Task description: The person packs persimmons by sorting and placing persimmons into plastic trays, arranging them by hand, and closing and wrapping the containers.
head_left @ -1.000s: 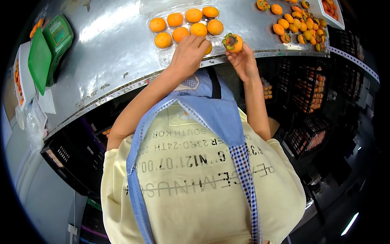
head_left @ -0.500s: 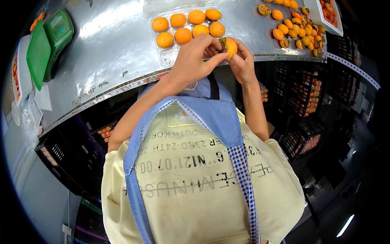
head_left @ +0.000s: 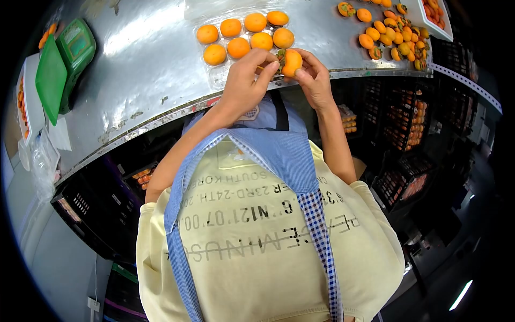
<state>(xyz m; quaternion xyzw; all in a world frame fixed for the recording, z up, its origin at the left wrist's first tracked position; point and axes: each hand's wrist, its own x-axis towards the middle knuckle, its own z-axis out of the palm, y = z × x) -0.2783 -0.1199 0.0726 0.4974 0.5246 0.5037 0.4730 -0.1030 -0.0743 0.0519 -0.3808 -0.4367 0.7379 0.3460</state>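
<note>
An orange persimmon [head_left: 292, 63] with a green leafy calyx is held up over the table's front edge, its calyx turned to the left. My right hand [head_left: 315, 80] grips the fruit from the right between thumb and fingers. From the left, the thumb and fingers of my left hand [head_left: 249, 78] are pinched together at the calyx; a small brownish bit shows between them. Just behind my hands lies a clear plastic tray [head_left: 212, 74] holding two rows of persimmons [head_left: 238, 47], calyx side down. Its near right part is hidden by my left hand.
Loose persimmons [head_left: 397, 36] are heaped at the right of the metal table [head_left: 145, 70], beside a white crate [head_left: 435, 24] of fruit. A green scale [head_left: 75, 43] stands at the left. Dark crates of packed fruit [head_left: 413, 121] are stacked below on the right.
Both hands have shifted slightly left with the persimmon. My left fingers have drawn a little away from the fruit, and more of its orange side shows.
</note>
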